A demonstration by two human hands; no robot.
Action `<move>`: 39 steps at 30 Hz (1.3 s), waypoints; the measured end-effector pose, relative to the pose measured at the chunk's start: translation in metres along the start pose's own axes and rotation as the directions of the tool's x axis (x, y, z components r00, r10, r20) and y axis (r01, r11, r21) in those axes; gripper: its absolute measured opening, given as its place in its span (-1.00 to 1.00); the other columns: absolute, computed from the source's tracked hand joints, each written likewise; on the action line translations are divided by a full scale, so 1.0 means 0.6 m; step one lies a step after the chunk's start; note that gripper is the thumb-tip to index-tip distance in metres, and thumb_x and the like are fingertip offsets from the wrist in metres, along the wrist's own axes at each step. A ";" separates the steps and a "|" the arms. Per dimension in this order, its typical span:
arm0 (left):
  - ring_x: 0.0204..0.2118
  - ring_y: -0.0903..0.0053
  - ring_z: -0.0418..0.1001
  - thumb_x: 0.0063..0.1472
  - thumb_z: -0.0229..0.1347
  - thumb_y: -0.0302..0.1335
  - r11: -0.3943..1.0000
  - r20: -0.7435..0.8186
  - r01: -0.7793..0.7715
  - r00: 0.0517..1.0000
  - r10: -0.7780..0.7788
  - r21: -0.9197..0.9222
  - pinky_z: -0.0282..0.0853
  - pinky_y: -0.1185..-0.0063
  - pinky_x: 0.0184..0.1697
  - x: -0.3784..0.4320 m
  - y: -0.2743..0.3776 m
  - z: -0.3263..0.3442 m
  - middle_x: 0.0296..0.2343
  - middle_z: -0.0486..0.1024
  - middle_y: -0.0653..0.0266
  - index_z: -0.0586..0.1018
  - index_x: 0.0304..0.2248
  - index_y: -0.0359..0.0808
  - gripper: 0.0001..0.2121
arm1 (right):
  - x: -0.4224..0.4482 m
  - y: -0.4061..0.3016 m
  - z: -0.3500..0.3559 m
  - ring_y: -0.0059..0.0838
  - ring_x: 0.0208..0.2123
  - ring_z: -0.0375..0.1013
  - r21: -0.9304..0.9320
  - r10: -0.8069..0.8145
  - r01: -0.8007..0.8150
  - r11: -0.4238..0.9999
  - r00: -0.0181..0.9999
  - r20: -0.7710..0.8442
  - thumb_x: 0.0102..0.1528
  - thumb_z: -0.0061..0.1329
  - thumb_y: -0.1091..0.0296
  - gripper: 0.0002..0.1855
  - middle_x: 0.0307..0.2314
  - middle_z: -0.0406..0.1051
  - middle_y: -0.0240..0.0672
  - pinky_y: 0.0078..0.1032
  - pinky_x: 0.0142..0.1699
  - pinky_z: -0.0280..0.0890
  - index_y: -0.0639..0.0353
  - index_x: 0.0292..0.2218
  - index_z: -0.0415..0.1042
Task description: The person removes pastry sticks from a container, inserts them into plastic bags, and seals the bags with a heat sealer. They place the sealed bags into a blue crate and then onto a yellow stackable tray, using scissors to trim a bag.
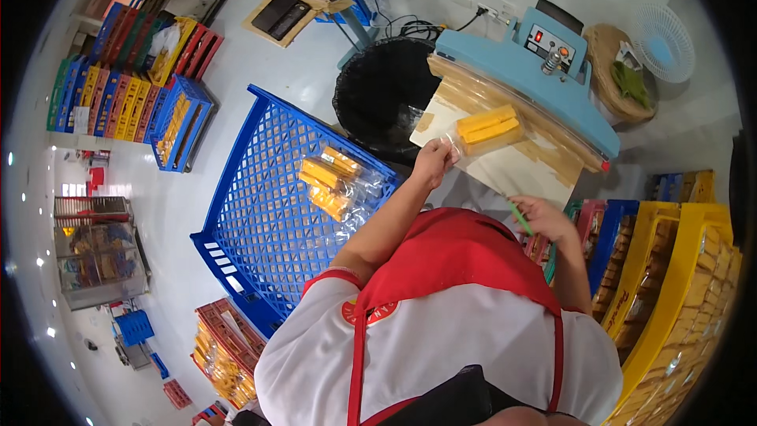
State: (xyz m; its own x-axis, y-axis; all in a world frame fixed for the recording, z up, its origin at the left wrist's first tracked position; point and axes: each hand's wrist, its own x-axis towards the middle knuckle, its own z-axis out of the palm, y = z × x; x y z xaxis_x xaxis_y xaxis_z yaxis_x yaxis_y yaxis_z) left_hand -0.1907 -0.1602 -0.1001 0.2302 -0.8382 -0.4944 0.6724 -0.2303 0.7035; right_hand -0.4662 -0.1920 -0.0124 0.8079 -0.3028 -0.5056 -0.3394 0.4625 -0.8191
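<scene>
My left hand [436, 161] pinches the loose end of a clear plastic bag. Inside that bag lie yellow-orange bars [488, 127], side by side on the pale work board [502, 171] of a light-blue heat sealer [526, 83]. The bag's far end reaches toward the sealer's long jaw. My right hand [543, 218] grips a slim green-handled tool [520, 216] beside the board's near edge. Its narrow tip points toward the board; whether it is a knife or scissors is unclear.
On my left, a blue plastic crate [266, 177] holds several bagged yellow packs [328, 180]. A black-lined bin [378, 94] stands beyond it. Filled stacked crates [644, 272] rise close on my right. Behind the sealer are a fan [662, 41] and cables [420, 26].
</scene>
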 end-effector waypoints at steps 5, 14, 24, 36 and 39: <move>-0.62 0.71 0.25 0.09 -0.07 -0.46 0.977 -0.011 0.093 0.996 -0.092 0.193 0.27 0.74 -0.50 -0.037 0.023 0.010 -0.65 0.28 0.41 0.33 -0.53 -0.29 -0.90 | 0.033 0.055 0.044 -0.64 -0.40 0.23 -0.105 0.042 -0.046 0.993 0.998 -0.044 -0.23 0.05 0.52 -0.33 -0.43 0.23 -0.43 -0.70 -0.33 0.17 0.24 -0.06 0.09; -0.60 0.71 0.29 0.05 -0.02 -0.49 0.940 0.082 0.100 0.988 -0.134 0.326 0.29 0.72 -0.50 -0.032 0.018 -0.024 -0.63 0.32 0.40 0.38 -0.53 -0.30 -0.92 | 0.125 0.047 0.091 -0.70 -0.47 0.17 0.024 -0.117 0.123 0.992 0.979 -0.169 -0.19 0.08 0.37 -0.39 -0.50 0.16 -0.51 -0.74 -0.37 0.14 0.25 -0.10 0.14; -0.59 0.72 0.27 0.06 -0.01 -0.46 0.870 0.069 0.178 0.970 -0.234 0.459 0.25 0.75 -0.51 -0.024 0.046 -0.019 -0.63 0.32 0.44 0.41 -0.53 -0.30 -0.90 | 0.142 0.031 0.129 -0.75 -0.64 0.16 -0.042 -0.069 0.059 0.997 0.947 -0.313 -0.14 0.05 0.32 -0.63 -0.64 0.20 -0.52 -0.77 -0.56 0.07 0.26 -0.31 0.24; -0.65 0.77 0.25 0.07 -0.02 -0.44 0.805 0.125 0.238 0.925 -0.358 0.543 0.24 0.78 -0.55 -0.010 0.080 -0.025 -0.66 0.31 0.49 0.42 -0.53 -0.27 -0.90 | 0.184 0.024 0.136 -0.72 -0.66 0.15 0.052 -0.094 0.116 0.992 0.942 -0.321 -0.16 0.06 0.20 -0.61 -0.63 0.17 -0.49 -0.74 -0.59 0.08 0.20 -0.36 0.22; -0.64 0.77 0.25 0.06 0.00 -0.44 0.792 0.101 0.255 0.924 -0.368 0.555 0.24 0.77 -0.54 -0.017 0.076 -0.019 -0.66 0.31 0.47 0.43 -0.51 -0.27 -0.91 | 0.196 0.024 0.136 -0.72 -0.68 0.14 0.098 -0.137 0.182 0.978 0.925 -0.354 -0.16 0.05 0.20 -0.64 -0.64 0.17 -0.49 -0.75 -0.61 0.07 0.19 -0.39 0.23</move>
State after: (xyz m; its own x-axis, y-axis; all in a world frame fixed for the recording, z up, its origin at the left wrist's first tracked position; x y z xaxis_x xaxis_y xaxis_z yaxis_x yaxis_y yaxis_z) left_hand -0.1544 -0.1566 -0.0687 -0.1064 -0.7399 -0.6642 0.2004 -0.6702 0.7146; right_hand -0.3369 -0.1530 -0.0617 0.6229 -0.6388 -0.4516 -0.1375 0.4789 -0.8671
